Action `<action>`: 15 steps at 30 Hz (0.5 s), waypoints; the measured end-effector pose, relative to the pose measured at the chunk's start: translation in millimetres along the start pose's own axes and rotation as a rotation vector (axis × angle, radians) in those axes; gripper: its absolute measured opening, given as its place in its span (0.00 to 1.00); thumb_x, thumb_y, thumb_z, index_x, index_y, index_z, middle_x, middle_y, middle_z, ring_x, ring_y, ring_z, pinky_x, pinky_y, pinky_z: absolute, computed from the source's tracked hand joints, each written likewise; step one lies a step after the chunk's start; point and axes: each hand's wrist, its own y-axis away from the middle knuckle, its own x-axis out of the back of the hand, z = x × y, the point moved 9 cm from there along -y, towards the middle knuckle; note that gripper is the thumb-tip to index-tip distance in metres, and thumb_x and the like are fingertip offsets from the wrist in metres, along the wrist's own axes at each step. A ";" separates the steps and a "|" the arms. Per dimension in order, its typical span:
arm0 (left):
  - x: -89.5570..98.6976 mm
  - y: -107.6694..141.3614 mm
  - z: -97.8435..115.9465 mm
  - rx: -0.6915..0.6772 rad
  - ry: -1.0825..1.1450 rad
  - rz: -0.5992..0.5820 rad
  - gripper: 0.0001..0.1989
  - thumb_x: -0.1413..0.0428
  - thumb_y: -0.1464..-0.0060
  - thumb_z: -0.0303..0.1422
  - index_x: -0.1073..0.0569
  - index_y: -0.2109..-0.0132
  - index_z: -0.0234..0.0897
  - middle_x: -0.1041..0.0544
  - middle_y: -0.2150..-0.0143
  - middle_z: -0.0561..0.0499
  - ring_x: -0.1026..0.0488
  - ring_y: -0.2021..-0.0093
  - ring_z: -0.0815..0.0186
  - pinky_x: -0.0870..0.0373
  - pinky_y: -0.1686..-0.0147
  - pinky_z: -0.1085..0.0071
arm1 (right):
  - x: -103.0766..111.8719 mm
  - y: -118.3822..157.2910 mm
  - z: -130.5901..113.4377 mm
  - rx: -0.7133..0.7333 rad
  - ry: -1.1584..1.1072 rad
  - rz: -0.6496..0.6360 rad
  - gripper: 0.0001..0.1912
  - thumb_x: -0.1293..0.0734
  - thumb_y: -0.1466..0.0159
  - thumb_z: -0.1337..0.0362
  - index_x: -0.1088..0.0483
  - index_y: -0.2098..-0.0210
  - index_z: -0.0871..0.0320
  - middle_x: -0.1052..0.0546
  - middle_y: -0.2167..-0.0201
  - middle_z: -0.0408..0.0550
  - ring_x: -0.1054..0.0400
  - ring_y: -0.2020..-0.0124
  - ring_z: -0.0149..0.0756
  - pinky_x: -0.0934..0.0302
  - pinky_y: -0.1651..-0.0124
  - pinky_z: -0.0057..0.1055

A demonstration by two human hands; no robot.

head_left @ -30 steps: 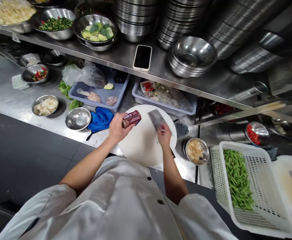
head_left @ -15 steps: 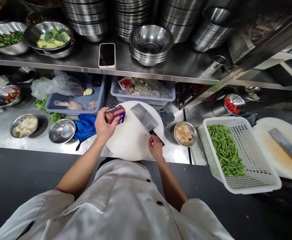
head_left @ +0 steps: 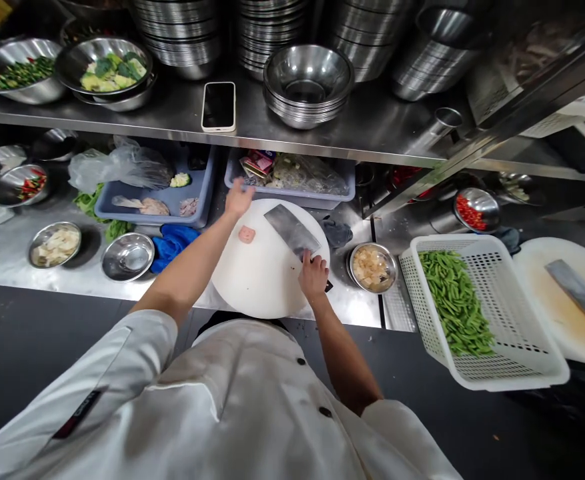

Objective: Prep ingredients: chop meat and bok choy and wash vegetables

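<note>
Pink meat [head_left: 246, 234], already out, sits unsliced at the white board's [head_left: 252, 287] ten o'clock, left hand [head_left: 239, 198] open at eleven, right hand [head_left: 313, 275] clamped on the cleaver [head_left: 292, 229].

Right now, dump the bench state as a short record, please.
left hand: open, near the tray behind the board
right hand: closed over the handle of the cleaver
cleaver: blade flat on the round white board
on board, left of blade: pink piece
right of board: bowl of pale slices, white basket with green pods
</note>
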 end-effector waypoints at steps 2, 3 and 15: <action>-17.5 23.1 -21.5 -0.044 -0.483 -0.116 0.23 0.38 0.44 0.47 0.21 0.46 0.40 0.25 0.41 0.35 0.27 0.38 0.41 0.30 0.41 0.51 | 9.5 -4.6 5.5 0.012 0.030 -0.032 0.27 0.43 0.30 0.72 0.36 0.32 0.62 0.26 0.50 0.69 0.32 0.49 0.55 0.36 0.50 0.46; -22.9 37.0 -36.5 -0.047 -0.614 -0.165 0.21 0.38 0.44 0.45 0.20 0.48 0.39 0.25 0.41 0.34 0.26 0.40 0.40 0.30 0.42 0.50 | 15.1 -3.6 14.4 0.007 0.024 -0.038 0.26 0.43 0.30 0.72 0.35 0.33 0.62 0.26 0.51 0.69 0.30 0.50 0.55 0.36 0.50 0.45; 67.5 90.7 -153.4 0.150 0.327 0.054 0.15 0.40 0.52 0.42 0.23 0.62 0.36 0.24 0.69 0.51 0.28 0.71 0.65 0.28 0.71 0.70 | -44.7 110.4 171.6 -0.534 -1.133 -0.251 0.37 0.29 0.49 0.30 0.42 0.60 0.51 0.38 0.84 0.32 0.43 0.86 0.33 0.45 0.82 0.31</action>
